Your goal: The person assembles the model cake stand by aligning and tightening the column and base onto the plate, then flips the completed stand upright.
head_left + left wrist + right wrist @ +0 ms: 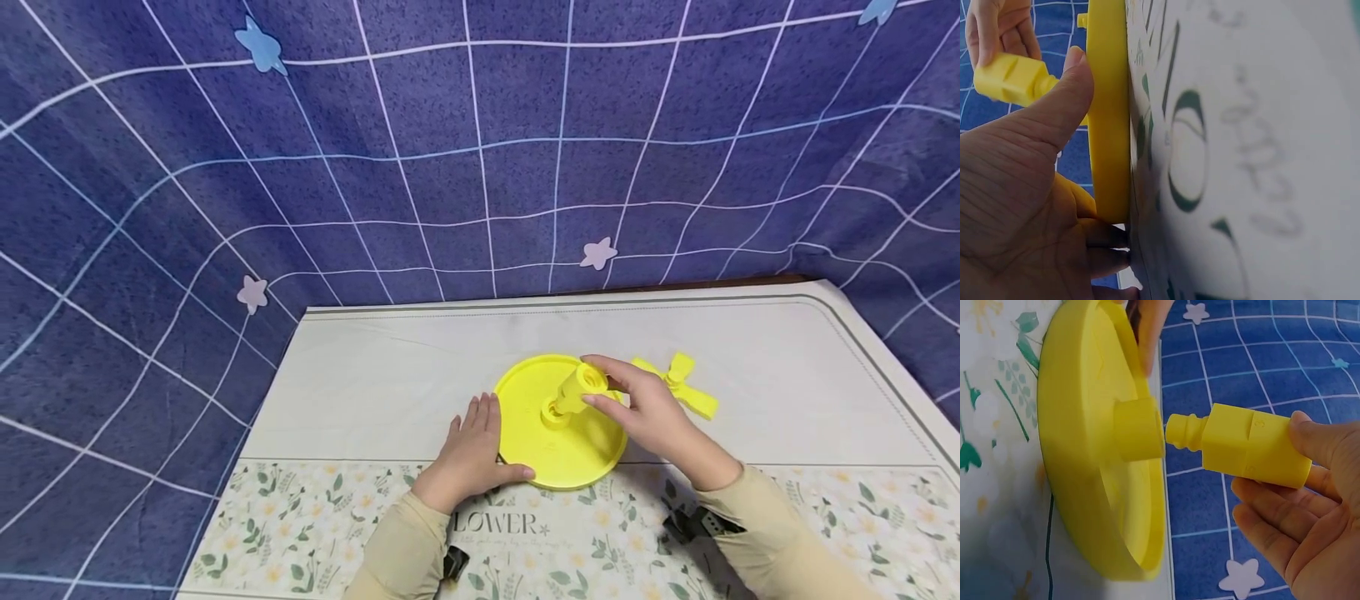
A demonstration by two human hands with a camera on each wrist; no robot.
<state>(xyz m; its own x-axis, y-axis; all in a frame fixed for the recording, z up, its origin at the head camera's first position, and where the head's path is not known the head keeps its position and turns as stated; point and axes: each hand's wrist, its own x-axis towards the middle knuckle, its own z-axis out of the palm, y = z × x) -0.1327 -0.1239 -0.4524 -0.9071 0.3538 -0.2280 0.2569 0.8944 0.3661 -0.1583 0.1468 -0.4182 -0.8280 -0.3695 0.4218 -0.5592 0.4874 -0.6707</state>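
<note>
A round yellow tray-like base (525, 454) with a raised rim lies flat on the table, a short hollow socket (1138, 430) standing at its middle. My left hand (474, 450) rests against its left and front rim, fingers straight and thumb out along the edge. Between thumb and fingers my right hand (648, 408) pinches a faceted yellow post (1257, 444) by its wide hollow end. The post's narrow threaded tip (1185, 431) points at the socket, right at its mouth, and the post leans to the right in the head view.
Behind my right hand lies a yellow piece with several flat arms (678, 383). A pale table cover (375, 375) has a flower-printed band (300, 517) along the front. Blue grid-patterned cloth (450, 167) hangs behind and beside the table.
</note>
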